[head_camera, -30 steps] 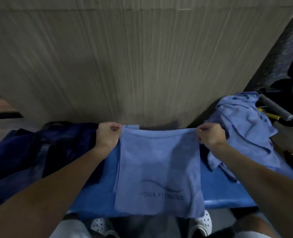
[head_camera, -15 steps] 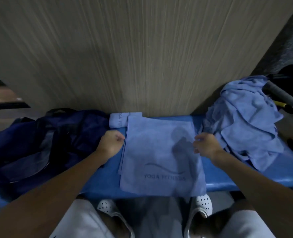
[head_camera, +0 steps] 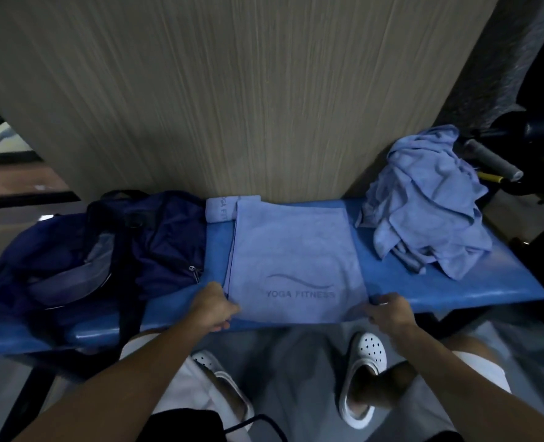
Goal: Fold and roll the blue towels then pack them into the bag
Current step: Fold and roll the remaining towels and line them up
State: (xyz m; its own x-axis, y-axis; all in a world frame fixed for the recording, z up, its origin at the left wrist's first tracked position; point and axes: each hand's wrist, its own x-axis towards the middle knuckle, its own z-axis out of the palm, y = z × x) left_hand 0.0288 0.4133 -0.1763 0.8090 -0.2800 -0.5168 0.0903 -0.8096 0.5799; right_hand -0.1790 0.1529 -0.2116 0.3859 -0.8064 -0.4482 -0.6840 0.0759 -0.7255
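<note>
A folded blue towel printed "YOGA FITNESS" lies flat across the blue bench. My left hand grips its near left corner, and my right hand grips its near right corner at the bench's front edge. A rolled blue towel sits against the wall behind the flat towel's far left corner. The dark navy bag lies open on the bench to the left. A heap of loose blue towels sits on the bench's right end.
A wood-grain wall rises directly behind the bench. A grey padded bar with a yellow part sticks out at far right behind the heap. My white perforated shoes stand on the floor under the bench's front edge.
The towel went from held up by its top corners to lying flat on the bench. Both hands slid down its sides from the far edge to the near corners.
</note>
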